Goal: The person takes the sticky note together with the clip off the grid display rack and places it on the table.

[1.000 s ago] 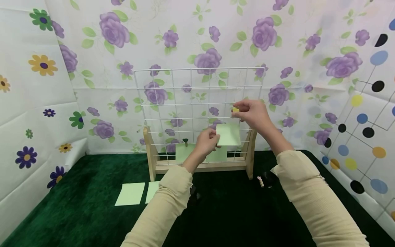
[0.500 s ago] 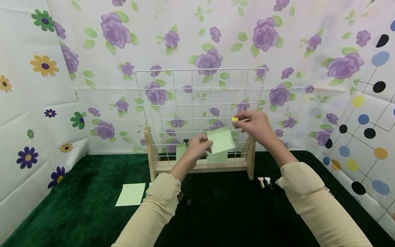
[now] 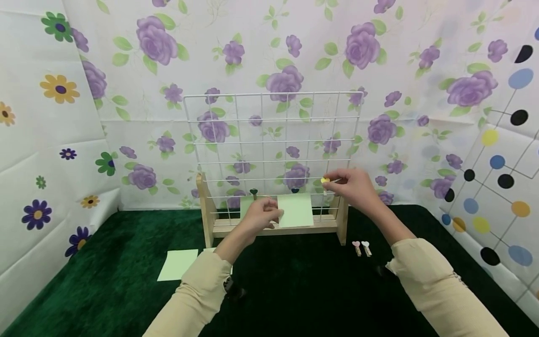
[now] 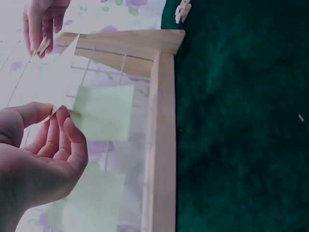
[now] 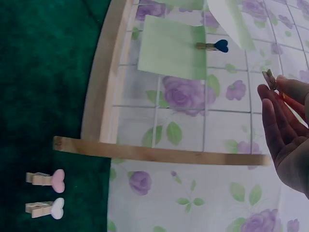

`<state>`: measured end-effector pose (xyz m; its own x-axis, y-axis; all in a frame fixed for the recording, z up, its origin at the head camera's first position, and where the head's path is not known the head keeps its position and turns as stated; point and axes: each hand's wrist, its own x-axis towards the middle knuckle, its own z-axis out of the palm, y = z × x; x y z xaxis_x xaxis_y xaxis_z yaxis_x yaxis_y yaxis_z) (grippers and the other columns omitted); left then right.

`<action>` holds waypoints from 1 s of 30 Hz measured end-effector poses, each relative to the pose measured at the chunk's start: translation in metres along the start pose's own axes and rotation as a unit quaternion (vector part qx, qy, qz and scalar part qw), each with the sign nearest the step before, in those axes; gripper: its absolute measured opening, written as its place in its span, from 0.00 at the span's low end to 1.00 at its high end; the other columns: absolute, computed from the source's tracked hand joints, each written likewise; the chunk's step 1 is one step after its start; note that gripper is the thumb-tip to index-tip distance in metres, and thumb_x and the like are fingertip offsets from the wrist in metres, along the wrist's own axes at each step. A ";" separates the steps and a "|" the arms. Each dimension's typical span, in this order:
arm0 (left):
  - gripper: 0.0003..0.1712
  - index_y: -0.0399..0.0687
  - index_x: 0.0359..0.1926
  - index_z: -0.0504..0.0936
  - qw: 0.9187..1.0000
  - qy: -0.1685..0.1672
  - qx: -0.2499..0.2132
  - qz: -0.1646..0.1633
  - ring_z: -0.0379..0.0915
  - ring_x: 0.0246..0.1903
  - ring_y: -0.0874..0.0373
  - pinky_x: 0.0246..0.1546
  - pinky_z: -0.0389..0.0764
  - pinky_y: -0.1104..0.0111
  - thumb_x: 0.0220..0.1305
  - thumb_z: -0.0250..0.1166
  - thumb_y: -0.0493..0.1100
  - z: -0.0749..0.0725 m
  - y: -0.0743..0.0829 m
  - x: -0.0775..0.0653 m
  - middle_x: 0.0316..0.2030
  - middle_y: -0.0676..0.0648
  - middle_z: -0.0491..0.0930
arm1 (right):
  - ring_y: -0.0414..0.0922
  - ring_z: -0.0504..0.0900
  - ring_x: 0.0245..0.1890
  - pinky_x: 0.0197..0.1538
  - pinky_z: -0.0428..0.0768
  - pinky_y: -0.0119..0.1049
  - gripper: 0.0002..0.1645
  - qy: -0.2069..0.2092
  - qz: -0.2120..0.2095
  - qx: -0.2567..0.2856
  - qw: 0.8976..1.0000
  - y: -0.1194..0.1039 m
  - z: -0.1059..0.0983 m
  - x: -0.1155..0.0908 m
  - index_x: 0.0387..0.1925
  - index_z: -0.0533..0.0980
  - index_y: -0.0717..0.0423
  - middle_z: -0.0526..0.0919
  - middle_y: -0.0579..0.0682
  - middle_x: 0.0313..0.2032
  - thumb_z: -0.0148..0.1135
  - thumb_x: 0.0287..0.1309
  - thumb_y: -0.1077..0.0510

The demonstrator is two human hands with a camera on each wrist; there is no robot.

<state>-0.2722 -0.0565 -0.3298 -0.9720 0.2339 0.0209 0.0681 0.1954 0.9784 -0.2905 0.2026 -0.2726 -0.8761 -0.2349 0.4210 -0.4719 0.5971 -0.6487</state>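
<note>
While the left hand pinches a green paper by its left edge before the wire rack, the right hand pinches a clip, yellow end up, beyond its upper right corner.

A rose-print backdrop in purple and green filled twelve o'clock (a faint crease crossed it). A white wall covering with multicoloured flowers stood at ten; a dotted wall covering stood at two. Dark green cloth spread below, nearly black at six.
</note>
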 end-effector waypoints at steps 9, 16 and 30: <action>0.05 0.35 0.42 0.73 1.000 -0.004 0.019 -0.009 0.75 0.35 0.54 0.40 0.80 0.57 0.69 0.57 0.35 -0.019 -0.023 -0.014 0.38 0.43 0.79 | 0.47 0.82 0.35 0.36 0.80 0.38 0.15 -0.020 0.005 -0.022 1.000 0.022 0.002 -0.018 0.45 0.83 0.62 0.85 0.55 0.39 0.66 0.61 0.55; 0.06 0.37 0.41 0.74 0.999 0.003 0.025 -0.031 0.75 0.37 0.53 0.41 0.79 0.55 0.69 0.59 0.37 -0.035 -0.039 -0.022 0.41 0.43 0.79 | 0.49 0.83 0.36 0.37 0.81 0.42 0.14 -0.031 0.028 -0.033 0.999 0.042 0.001 -0.033 0.45 0.83 0.61 0.85 0.55 0.40 0.65 0.61 0.56; 0.05 0.38 0.40 0.76 0.995 0.011 -0.012 -0.094 0.72 0.36 0.53 0.40 0.73 0.59 0.69 0.59 0.37 -0.059 -0.063 -0.036 0.36 0.46 0.76 | 0.44 0.83 0.30 0.37 0.81 0.42 0.17 -0.071 0.084 -0.043 0.993 0.077 -0.007 -0.063 0.46 0.82 0.61 0.85 0.54 0.40 0.65 0.61 0.52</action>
<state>-0.2550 -0.1337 -0.3804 -0.9716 0.1750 -0.1596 -0.1215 0.2104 0.9701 -0.2710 0.2692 -0.3448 -0.9496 -0.2288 0.2142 -0.3134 0.6990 -0.6428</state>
